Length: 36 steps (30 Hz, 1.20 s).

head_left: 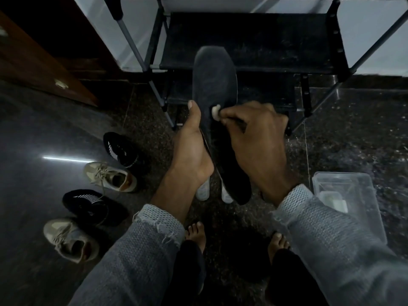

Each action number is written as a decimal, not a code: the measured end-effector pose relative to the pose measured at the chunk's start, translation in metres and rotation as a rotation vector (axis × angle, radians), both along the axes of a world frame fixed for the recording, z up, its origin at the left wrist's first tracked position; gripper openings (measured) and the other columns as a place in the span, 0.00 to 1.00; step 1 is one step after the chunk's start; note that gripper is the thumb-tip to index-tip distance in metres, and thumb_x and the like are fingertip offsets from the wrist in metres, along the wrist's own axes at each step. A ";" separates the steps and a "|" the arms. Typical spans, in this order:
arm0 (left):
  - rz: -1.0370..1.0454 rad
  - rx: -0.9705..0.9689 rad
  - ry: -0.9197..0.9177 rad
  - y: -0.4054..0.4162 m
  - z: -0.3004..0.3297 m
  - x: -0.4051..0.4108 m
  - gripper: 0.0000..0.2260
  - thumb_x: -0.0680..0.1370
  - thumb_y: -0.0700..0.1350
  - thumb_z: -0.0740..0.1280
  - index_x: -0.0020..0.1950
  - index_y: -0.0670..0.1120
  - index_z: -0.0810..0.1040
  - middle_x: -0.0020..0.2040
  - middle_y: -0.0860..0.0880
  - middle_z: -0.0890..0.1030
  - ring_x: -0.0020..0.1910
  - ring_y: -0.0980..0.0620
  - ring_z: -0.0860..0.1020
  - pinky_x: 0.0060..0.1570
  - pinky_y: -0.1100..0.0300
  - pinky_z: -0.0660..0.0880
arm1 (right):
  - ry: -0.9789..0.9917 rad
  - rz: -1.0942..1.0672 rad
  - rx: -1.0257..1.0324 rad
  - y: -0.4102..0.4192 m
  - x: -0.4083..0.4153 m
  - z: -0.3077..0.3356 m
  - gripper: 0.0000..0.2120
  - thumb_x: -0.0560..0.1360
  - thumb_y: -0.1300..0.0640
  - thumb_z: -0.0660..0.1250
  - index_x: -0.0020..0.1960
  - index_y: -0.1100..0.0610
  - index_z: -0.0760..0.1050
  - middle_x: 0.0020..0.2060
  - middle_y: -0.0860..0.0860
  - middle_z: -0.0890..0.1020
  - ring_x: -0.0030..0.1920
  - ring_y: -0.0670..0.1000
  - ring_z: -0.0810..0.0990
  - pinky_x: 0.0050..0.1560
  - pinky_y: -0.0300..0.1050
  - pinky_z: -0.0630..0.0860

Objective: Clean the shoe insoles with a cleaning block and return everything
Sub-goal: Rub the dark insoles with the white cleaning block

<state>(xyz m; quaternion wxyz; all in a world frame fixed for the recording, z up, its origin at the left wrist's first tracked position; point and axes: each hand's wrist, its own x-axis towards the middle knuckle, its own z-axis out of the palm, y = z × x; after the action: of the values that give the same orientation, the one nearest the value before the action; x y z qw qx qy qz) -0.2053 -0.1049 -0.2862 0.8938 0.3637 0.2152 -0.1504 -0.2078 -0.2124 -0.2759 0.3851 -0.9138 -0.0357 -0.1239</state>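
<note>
A dark grey insole (213,85) stands lengthwise in the middle of the view, toe end pointing away from me. My left hand (192,149) grips it from the left side, thumb up along its edge. My right hand (256,138) pinches a small white cleaning block (216,111) and presses it against the insole's top surface near the middle. Two pale insoles (203,191) lie on the floor below, mostly hidden by my hands and the held insole.
A black shoe rack (254,40) stands just ahead. Two black knit shoes (123,150) and two beige sneakers (110,176) lie on the dark floor at left. A clear plastic box (353,195) sits at right. My bare feet (195,234) are below.
</note>
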 end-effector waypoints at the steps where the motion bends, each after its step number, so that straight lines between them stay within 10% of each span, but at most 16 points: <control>1: 0.017 -0.001 0.001 0.001 0.001 0.000 0.25 0.82 0.60 0.53 0.60 0.43 0.78 0.57 0.42 0.82 0.55 0.46 0.82 0.53 0.53 0.79 | -0.017 0.032 0.018 0.004 -0.004 0.000 0.08 0.76 0.53 0.66 0.49 0.48 0.84 0.45 0.48 0.83 0.49 0.53 0.78 0.53 0.53 0.67; 24: -0.010 -0.015 0.022 0.006 0.002 0.001 0.28 0.81 0.62 0.52 0.65 0.42 0.75 0.62 0.39 0.79 0.60 0.42 0.79 0.60 0.48 0.75 | -0.115 0.081 -0.147 -0.002 0.001 -0.006 0.18 0.75 0.47 0.55 0.49 0.47 0.84 0.39 0.48 0.78 0.45 0.52 0.75 0.46 0.42 0.54; 30: 0.024 0.036 0.027 0.009 0.004 0.001 0.26 0.82 0.61 0.52 0.54 0.42 0.79 0.50 0.42 0.85 0.48 0.47 0.84 0.45 0.55 0.82 | -0.135 0.228 -0.143 0.011 -0.010 -0.004 0.15 0.76 0.49 0.58 0.48 0.48 0.84 0.40 0.48 0.79 0.45 0.52 0.75 0.47 0.46 0.58; 36: 0.015 -0.051 0.021 0.007 0.004 0.003 0.26 0.82 0.61 0.52 0.57 0.42 0.79 0.54 0.40 0.83 0.52 0.43 0.82 0.56 0.48 0.77 | -0.169 0.099 -0.201 -0.005 0.004 -0.010 0.07 0.75 0.51 0.67 0.45 0.47 0.85 0.39 0.48 0.79 0.45 0.53 0.76 0.47 0.42 0.52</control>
<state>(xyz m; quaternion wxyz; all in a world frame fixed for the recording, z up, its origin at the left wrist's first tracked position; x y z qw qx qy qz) -0.2022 -0.0979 -0.2819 0.9015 0.3375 0.2235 -0.1531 -0.2039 -0.2176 -0.2855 0.2928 -0.9312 -0.1253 -0.1771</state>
